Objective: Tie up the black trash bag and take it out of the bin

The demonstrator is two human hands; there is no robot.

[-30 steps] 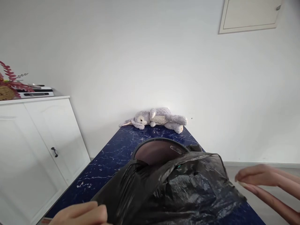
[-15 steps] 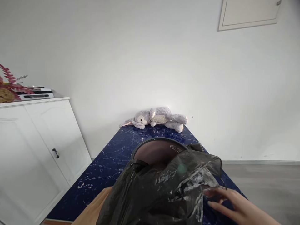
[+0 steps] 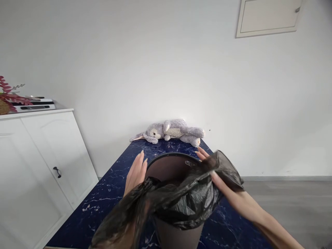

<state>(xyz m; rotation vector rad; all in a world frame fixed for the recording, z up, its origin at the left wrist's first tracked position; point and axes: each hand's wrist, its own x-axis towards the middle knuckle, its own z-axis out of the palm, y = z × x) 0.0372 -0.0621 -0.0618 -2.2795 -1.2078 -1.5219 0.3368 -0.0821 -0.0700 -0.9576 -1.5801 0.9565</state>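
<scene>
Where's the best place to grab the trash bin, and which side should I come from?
Probably the far-left rim of the trash bin, coming from the left with the left hand, fingers outside and thumb inside. The bin stands upright, its round mouth facing up, and that rim is bare, while the black plastic bag covers the near side and could slip under a grip.

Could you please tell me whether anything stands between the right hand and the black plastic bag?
Nothing visible does: the bag lies against the right hand. The plush rabbit lies beyond the bin, out of the way.
</scene>
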